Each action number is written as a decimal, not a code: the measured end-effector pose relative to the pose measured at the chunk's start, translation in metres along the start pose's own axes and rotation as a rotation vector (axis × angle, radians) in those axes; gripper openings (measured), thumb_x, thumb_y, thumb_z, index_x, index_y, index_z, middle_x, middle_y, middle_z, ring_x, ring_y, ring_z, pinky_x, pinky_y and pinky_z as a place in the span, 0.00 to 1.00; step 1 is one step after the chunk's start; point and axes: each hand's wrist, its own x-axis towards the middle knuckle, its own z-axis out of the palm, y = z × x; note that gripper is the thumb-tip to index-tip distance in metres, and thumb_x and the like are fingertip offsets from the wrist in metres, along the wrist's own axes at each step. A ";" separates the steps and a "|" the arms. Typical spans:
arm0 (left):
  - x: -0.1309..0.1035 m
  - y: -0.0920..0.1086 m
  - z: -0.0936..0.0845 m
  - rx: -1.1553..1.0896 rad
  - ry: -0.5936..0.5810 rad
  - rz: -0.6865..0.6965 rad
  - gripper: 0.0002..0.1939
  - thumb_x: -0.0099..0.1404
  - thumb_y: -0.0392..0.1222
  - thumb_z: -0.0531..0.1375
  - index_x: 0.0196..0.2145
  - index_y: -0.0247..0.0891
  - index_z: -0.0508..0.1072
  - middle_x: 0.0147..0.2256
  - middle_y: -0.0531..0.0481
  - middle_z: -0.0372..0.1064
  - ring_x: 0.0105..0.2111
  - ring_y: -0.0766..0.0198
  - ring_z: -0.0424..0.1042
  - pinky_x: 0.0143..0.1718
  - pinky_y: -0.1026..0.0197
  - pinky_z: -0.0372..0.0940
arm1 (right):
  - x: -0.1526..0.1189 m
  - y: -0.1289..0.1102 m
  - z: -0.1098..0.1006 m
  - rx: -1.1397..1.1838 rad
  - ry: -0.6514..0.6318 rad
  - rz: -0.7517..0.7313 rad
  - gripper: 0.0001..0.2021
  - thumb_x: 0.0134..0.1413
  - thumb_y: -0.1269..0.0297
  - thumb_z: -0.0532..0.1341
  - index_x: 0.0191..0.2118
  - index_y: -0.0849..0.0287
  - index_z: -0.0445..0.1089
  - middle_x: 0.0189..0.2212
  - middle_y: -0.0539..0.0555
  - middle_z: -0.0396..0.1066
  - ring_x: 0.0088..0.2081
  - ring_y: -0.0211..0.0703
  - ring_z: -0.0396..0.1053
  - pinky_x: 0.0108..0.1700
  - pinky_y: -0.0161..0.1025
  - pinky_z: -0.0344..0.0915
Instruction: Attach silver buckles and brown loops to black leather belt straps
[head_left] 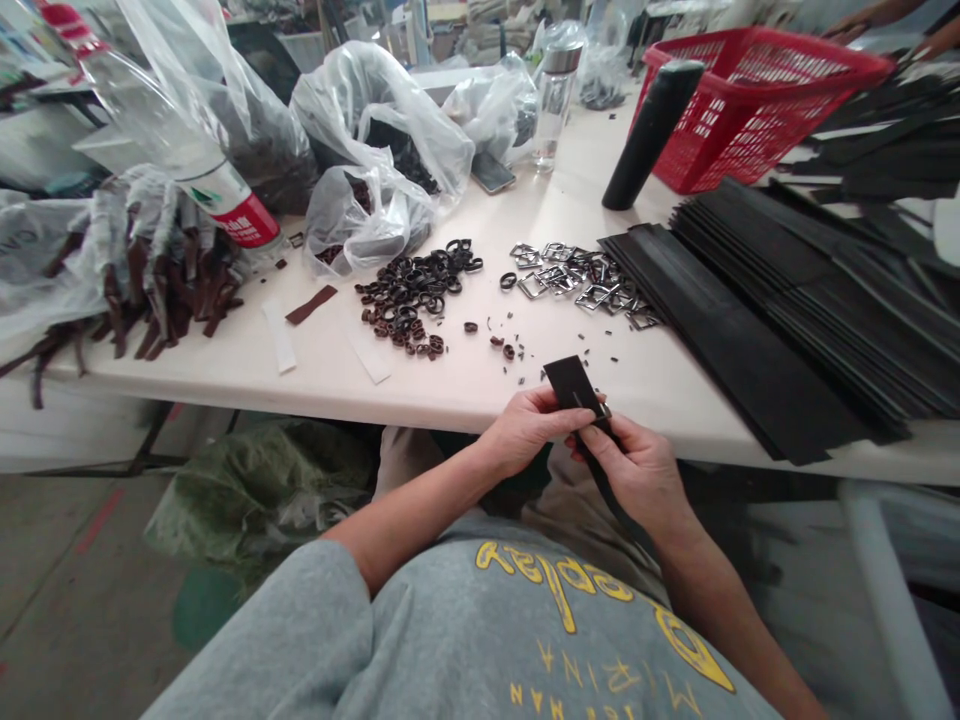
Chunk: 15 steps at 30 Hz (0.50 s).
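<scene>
Just over the table's front edge, a black leather strap (571, 384) with a short slit in it is held between my two hands. My left hand (531, 428) is closed on the strap, its thumb lying across the top face. The fingers of my right hand (642, 462) close around the strap's lower part, which runs down toward my lap. A small shiny metal piece (603, 410), perhaps a buckle, shows by the fingertips, mostly hidden. Beyond the hands lie a heap of metal buckles (574, 272) and a pile of black and brown strap loops (416, 295).
Stacked black strips (742, 310) cover the table's right side, near a red basket (750, 100) and a black cylinder (652, 135). A glass bottle (553, 115), plastic bags (375, 110), a large tilted bottle (232, 205) and brown straps (150, 270) stand or lie further left.
</scene>
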 end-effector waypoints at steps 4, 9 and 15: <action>-0.001 0.002 0.004 -0.022 0.040 0.014 0.22 0.47 0.45 0.75 0.38 0.35 0.77 0.30 0.53 0.73 0.24 0.70 0.67 0.25 0.65 0.62 | -0.001 -0.003 0.001 0.014 0.007 -0.005 0.15 0.59 0.52 0.63 0.31 0.58 0.76 0.24 0.51 0.75 0.25 0.41 0.71 0.28 0.36 0.66; -0.004 0.005 0.010 0.023 0.088 0.086 0.23 0.48 0.46 0.74 0.38 0.37 0.71 0.28 0.57 0.70 0.23 0.71 0.64 0.25 0.66 0.61 | -0.003 0.003 0.001 0.036 0.008 0.033 0.16 0.60 0.50 0.62 0.32 0.58 0.76 0.25 0.51 0.75 0.26 0.42 0.71 0.30 0.37 0.68; -0.006 0.008 0.016 0.108 0.203 0.200 0.19 0.53 0.47 0.70 0.38 0.36 0.71 0.30 0.55 0.68 0.25 0.71 0.63 0.27 0.66 0.60 | -0.008 -0.001 0.002 -0.005 0.001 0.043 0.18 0.62 0.49 0.60 0.36 0.59 0.77 0.26 0.52 0.75 0.27 0.42 0.71 0.30 0.37 0.68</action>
